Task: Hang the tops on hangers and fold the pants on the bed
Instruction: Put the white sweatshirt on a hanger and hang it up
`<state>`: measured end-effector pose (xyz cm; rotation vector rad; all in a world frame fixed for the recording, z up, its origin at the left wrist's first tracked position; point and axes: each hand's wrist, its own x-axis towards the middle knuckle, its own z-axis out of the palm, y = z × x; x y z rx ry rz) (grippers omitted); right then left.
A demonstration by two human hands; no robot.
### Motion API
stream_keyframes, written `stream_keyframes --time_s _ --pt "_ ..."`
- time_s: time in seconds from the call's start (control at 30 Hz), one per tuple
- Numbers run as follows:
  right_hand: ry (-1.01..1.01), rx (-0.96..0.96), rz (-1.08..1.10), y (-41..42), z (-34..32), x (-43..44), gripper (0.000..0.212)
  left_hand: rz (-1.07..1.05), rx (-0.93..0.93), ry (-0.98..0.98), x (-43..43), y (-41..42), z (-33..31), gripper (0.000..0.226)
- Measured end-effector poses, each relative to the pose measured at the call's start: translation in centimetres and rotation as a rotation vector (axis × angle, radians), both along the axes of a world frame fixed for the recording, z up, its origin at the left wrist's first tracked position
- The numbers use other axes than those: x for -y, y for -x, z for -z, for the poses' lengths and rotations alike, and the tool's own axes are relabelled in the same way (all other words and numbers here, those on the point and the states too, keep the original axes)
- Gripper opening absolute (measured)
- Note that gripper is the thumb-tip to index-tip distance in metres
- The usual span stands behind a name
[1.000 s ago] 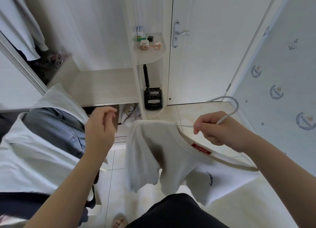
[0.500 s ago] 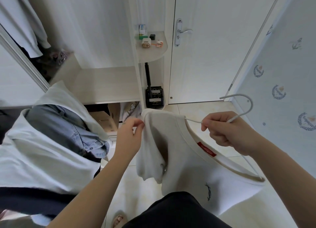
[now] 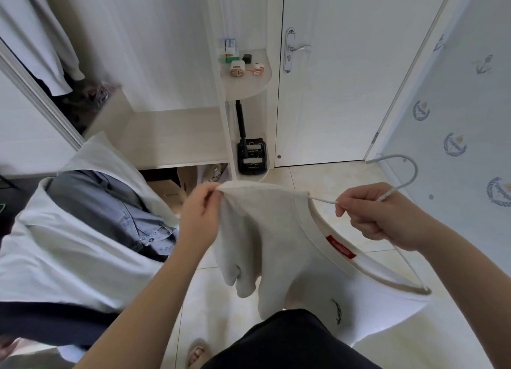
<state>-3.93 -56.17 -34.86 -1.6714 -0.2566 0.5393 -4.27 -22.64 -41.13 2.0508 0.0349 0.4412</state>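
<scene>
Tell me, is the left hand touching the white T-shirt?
Touching. The head view shows the left hand pinching the shoulder of the white T-shirt between thumb and fingers, with no gap, while the right hand holds the hanger.

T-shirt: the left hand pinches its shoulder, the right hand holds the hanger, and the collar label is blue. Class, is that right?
No: the head view shows the label is red. The left hand does pinch the shoulder of the T-shirt and the right hand holds the hanger.
</scene>
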Motion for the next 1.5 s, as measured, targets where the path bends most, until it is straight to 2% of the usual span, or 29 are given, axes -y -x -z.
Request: stream_keyframes --time_s 0.17,0.4,0.47,0.57,0.63,0.7,0.77,0.93,1.0,1.1,1.33,1.4,1.5 --pt "0.058 0.010 -0.037 0.5 -0.3 -0.4 0.026 0.031 0.085 -0.050 -1.9 -0.1 -2.8 0.016" --pt "0.077 0.097 0.014 1.6 -1.8 -3.3 0.032 0.126 -0.086 -0.207 -2.9 -1.4 -4.3 0.026" --pt "0.089 0.094 0.028 1.7 -2.2 -4.1 0.032 0.224 -0.041 -0.329 -2.5 -1.2 -4.9 0.029" --pt "0.106 0.079 0.010 1.6 -2.5 -5.4 0.028 0.484 -0.022 -0.557 -0.6 -0.7 -6.2 0.036" --pt "0.118 0.063 0.000 1.4 -2.6 -6.2 0.026 0.574 0.010 -0.585 0.5 -0.4 -6.3 0.027" --pt "0.126 0.052 -0.010 1.1 -2.7 -6.6 0.025 0.569 0.061 -0.547 1.0 -0.4 -6.0 0.013" --pt "0.135 0.054 -0.025 0.9 -2.9 -6.6 0.025 0.536 0.103 -0.532 0.6 -0.6 -5.8 0.008" --pt "0.134 0.064 -0.041 0.3 -3.3 -5.1 0.026 0.396 0.173 -0.608 -1.3 -0.4 -5.2 0.020" --pt "0.141 0.075 -0.060 0.1 -3.4 -4.3 0.025 0.348 0.146 -0.627 -1.5 -0.1 -5.0 0.019" --pt "0.175 0.077 -0.111 0.0 -3.4 -3.5 0.021 0.422 0.074 -0.595 -1.8 0.0 -5.2 0.019" --pt "0.181 0.039 -0.150 0.0 -2.7 -2.9 0.022 0.748 -0.499 -0.245 -3.4 -1.2 -8.2 0.025" --pt "0.188 0.044 -0.144 0.2 -2.7 -3.2 0.022 0.745 -0.548 -0.266 -3.3 -1.3 -8.3 0.022" --pt "0.214 0.067 -0.113 0.6 -2.7 -4.2 0.021 0.699 -0.482 -0.388 -1.3 -0.9 -7.8 0.018"
